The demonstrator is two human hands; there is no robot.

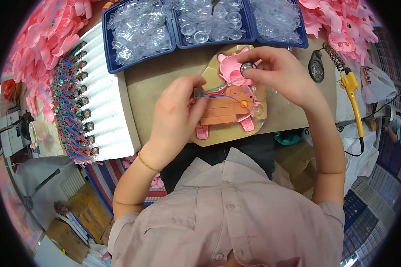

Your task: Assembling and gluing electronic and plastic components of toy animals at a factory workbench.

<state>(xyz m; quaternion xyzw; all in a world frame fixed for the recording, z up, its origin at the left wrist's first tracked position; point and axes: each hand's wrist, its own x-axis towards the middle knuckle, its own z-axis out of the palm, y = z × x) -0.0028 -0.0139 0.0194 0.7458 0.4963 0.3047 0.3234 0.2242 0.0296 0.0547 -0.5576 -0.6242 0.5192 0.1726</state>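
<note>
In front of me a pink plastic toy shell (231,67) lies in a tan holding fixture (256,129), with an orange-brown block (218,111) over its body and an orange light (244,104) on it. My right hand (280,73) pinches a small round speaker (247,67) over the shell's head part. Closed on a small dark part (197,92) at the block's left side is my left hand (178,107). Thin coloured wires (216,94) run from that part across the shell toward the speaker.
Blue bins (140,62) of clear plastic parts stand at the back. Wired speakers (85,114) line a white foam tray (113,111) on the left. Pink shells (44,53) are heaped at both far corners. A yellow soldering iron (351,89) hangs right, beside a dark oval object (316,66).
</note>
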